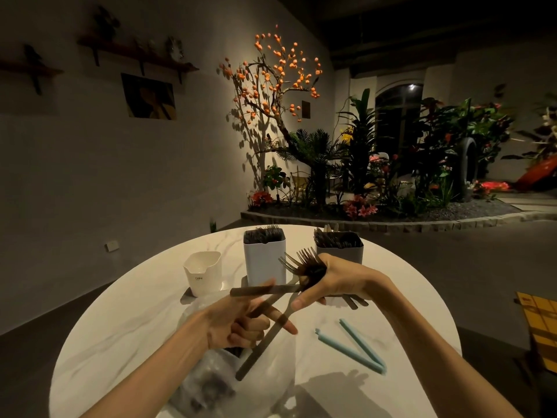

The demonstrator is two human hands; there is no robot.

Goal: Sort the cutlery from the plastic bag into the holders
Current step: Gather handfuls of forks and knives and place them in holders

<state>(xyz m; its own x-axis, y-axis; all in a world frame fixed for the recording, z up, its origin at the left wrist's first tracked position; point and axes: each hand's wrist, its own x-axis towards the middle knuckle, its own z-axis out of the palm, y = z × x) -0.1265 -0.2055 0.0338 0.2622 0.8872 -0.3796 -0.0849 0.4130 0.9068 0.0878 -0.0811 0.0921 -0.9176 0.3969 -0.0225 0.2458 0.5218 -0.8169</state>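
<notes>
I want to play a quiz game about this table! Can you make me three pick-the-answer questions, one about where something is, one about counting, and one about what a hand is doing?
1. Where is the blue clip?
A. on the table, right of the hands
B. inside a holder
C. on the floor

2. How many holders stand on the table?
A. one
B. three
C. five

3. What is the right hand doing?
A. lying flat
B. pointing
C. gripping a bunch of forks

Answers: 1 A, it lies open on the tabletop. 2 B, a small white holder, a tall white holder and a grey holder. 3 C, its fingers wrap round the forks.
</notes>
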